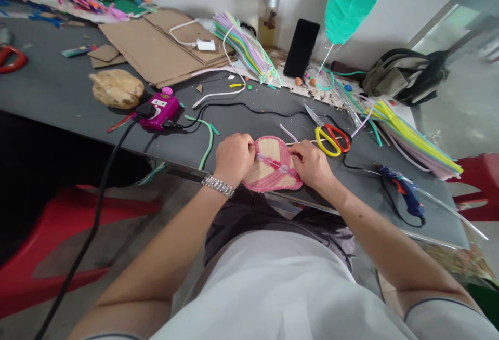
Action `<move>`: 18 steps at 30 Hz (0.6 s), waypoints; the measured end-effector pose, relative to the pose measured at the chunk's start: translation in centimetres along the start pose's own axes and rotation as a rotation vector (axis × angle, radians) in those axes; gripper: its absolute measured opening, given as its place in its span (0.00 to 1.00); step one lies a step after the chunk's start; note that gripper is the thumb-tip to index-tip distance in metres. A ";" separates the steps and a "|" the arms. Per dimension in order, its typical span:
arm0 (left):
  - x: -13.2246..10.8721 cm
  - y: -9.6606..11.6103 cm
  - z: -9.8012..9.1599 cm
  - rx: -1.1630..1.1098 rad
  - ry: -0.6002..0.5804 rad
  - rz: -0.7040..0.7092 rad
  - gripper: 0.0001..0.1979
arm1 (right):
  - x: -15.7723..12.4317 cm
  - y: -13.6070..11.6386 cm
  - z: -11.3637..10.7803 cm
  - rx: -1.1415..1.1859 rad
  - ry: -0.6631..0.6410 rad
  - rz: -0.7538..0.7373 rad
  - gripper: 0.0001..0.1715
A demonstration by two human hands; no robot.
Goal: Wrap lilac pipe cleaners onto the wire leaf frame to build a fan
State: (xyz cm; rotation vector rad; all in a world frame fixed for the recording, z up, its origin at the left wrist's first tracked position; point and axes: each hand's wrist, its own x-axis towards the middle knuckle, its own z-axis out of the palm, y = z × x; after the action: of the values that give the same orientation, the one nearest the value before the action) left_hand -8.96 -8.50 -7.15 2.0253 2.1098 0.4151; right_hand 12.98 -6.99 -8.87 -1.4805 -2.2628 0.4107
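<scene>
White T-shirt (273, 293) along the bottom of the view, dark lap cloth (241, 223) just above it, then both forearms (156, 257) reaching out to the edge of the grey bench (241, 121). Right at that edge, partly over it, a pink-rimmed fan (273, 147) of pale straw-coloured strips, lying flat, with a twisted pink pipe cleaner (273, 166) across its middle. Left hand (234, 159), steel watch bracelet (218, 185) on the wrist, at the fan's left side, fingers curled together and clamped over the rim. Right hand (312, 166) at the opposite side, fingers together and pinched on the pink strand near the centre, a thin wooden stick (315, 141) poking out past them. Just beyond, yellow-and-red-handled scissors (331, 140); further right, a blue glue gun (403, 194). Step in hand, as judged: seating the pink strand across the strips. Next move, by the look of it, calling for an even pull and a firm hold on the rim, for a tight strand and no buckling of the strips.
</scene>
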 end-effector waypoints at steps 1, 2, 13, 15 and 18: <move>0.0 0.0 0.0 0.001 0.001 -0.001 0.13 | -0.1 0.0 0.0 0.004 0.000 0.003 0.17; 0.0 0.0 0.0 0.002 0.001 -0.001 0.13 | -0.2 0.0 -0.1 0.009 0.003 0.007 0.17; 0.0 -0.1 0.0 -0.008 -0.001 0.006 0.13 | -1.0 -0.5 -0.3 -0.037 0.023 -0.003 0.11; 0.0 -0.1 0.0 -0.006 -0.003 0.008 0.13 | -1.0 -0.7 -0.3 -0.062 0.019 -0.007 0.12; 0.0 -0.1 0.0 -0.005 -0.003 0.006 0.13 | -1.0 -0.8 -0.4 -0.075 0.002 -0.016 0.12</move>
State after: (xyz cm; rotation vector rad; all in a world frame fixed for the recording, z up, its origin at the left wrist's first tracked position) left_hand -9.01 -8.49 -7.15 2.0284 2.1000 0.4177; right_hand 12.87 -8.22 -8.27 -1.4976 -2.3103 0.3230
